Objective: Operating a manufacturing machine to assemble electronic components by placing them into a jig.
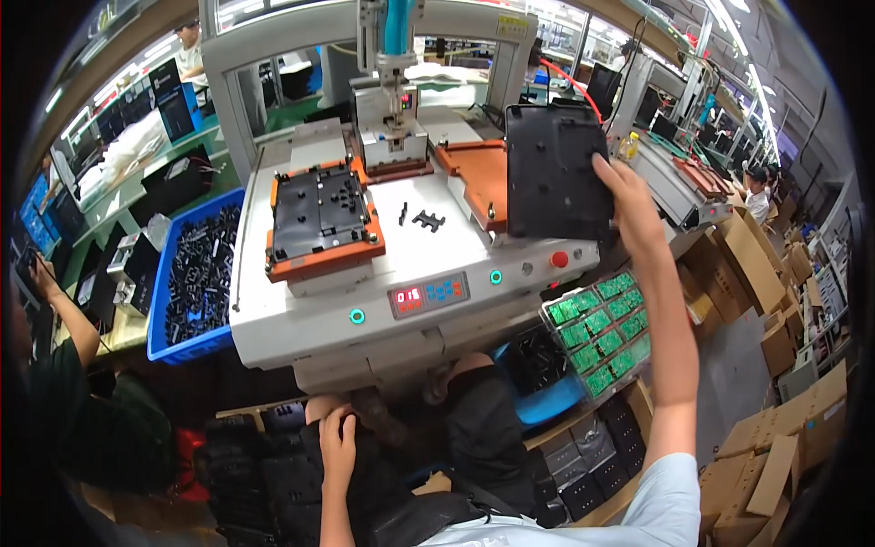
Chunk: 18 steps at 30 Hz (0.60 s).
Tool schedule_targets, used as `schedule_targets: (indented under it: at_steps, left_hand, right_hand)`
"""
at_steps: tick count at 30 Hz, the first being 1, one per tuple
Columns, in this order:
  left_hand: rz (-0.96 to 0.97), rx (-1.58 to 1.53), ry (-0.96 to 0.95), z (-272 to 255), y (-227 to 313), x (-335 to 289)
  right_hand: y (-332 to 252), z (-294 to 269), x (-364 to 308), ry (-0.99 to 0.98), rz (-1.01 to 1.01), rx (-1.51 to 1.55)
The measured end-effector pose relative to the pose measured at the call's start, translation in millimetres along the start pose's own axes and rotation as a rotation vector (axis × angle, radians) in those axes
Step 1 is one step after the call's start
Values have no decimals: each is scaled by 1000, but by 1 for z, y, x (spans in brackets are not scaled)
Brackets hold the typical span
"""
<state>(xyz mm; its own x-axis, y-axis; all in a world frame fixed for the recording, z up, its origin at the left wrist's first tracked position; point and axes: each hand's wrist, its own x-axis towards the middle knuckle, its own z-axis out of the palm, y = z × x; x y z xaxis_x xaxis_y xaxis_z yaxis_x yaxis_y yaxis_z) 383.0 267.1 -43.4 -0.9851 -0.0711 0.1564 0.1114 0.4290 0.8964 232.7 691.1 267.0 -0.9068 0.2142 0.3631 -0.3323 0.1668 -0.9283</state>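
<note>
My right hand (627, 205) grips the right edge of a flat black plastic panel (558, 173), holding it upright above the right side of the machine. The panel partly hides an orange fixture (476, 175). My left hand (337, 439) is low by my knee, holding nothing, its fingers loosely bent and a little apart. Beside it are stacked black plastic parts (241, 456). Another orange fixture (324, 264) on the machine's left carries a black panel (319, 211) with small black pieces on it. Small black plastic clips (428, 221) lie on the white machine bed (410, 260) between the fixtures.
Over the bed hangs a vertical tool head (394, 82). The front has a control panel (429, 294) and a red button (559, 260). A blue bin (162, 339) of small black parts stands left. Clear trays of green circuit boards (597, 333) are at right. A co-worker's arm (73, 314) shows left.
</note>
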Motion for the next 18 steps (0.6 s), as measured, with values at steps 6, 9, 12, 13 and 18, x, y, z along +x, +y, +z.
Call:
schedule_targets:
  at_steps: [6,9,12,13,18]
  left_hand:
    - [224,357,99,8,-58,-15]
    - [295,531,102,15,-59,-14]
    - [249,538,134,10,-65,-17]
    - [272,515,120,17,-63,-9]
    - [240,537,140,10,-68,-11]
  right_hand:
    - [35,-12,134,-210,194,-352]
    - [69,-7,165,-200,440,-314]
    - [79,28,163,-262,507,-361]
    - [99,-3,180,-254,553,-493]
    - [108,30,150,-220,51,-1008]
